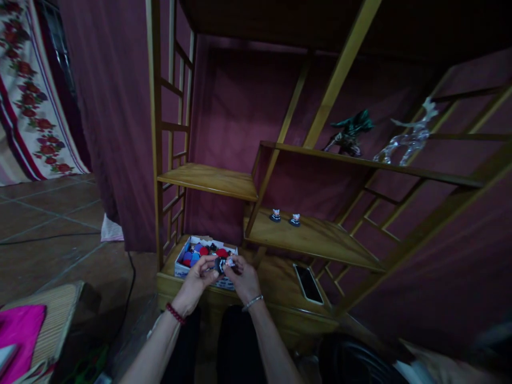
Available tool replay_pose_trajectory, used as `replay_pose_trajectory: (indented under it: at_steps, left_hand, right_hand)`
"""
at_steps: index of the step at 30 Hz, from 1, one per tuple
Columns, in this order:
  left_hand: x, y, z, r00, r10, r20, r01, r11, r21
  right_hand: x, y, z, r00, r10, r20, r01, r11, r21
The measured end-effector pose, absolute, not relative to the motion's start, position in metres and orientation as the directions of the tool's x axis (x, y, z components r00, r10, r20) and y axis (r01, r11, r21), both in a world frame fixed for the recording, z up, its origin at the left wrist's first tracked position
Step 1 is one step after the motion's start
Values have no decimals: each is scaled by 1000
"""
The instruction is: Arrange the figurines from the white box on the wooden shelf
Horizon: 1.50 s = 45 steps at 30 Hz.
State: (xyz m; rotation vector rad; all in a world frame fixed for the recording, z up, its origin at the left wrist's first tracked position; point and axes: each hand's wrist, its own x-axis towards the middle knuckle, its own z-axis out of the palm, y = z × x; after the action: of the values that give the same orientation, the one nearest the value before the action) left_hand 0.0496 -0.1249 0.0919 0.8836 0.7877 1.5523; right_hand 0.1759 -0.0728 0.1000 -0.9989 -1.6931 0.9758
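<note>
Between my two hands is a small figurine (pixel 223 264) with a dark round base and a pale top, lying tilted on its side. The fingers of my left hand (pixel 202 274) pinch its base, while my right hand (pixel 241 276) grips the pale end. Just behind them, an open cardboard box (pixel 182 265) holds several red, blue and purple round-based pieces; my hands cover part of its front. Two similar figurines, a left one (pixel 276 215) and a right one (pixel 295 220), stand upright on the middle shelf (pixel 316 237).
A phone (pixel 308 284) lies on the bottom board to the right. Higher up, a green-topped figure (pixel 349 133) and a clear deer figure (pixel 412 136) stand on the right shelf. Wooden uprights (pixel 155 138) frame the unit. At lower left is a woven-topped stool (pixel 60 314) with pink cloth.
</note>
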Motion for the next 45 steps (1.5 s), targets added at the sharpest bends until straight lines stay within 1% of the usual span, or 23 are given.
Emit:
replay_pose_trajectory:
  at_steps: [8,13,20,26,33,45]
  left_hand:
    - [60,-156,103,-164,978,131,-495,-196,847]
    - [64,-165,107,-224,965,138,-434,-226,872]
    - [64,-165,106,-229,958,170,-356,-245,902]
    - [60,-169,103,-237,957,168,-338,-244,909]
    - [60,-166,96,-286,951,119,-345,-218,913]
    - [67,-166,92,-266,959,97,-398,-201,895]
  right_hand:
    - [177,-99,105,-261,905,337,179,388,-904]
    - [179,-106,108,-265,904,336,150,383,-912]
    - [179,-112,114,-241,906,349,148,390,-909]
    - [176,-117,114,-280,893,353,184,411,-893]
    - [176,-112,105,-271,884,380,181,434,-882]
    - [186,-111,108,-270,888,371,244,437,-866]
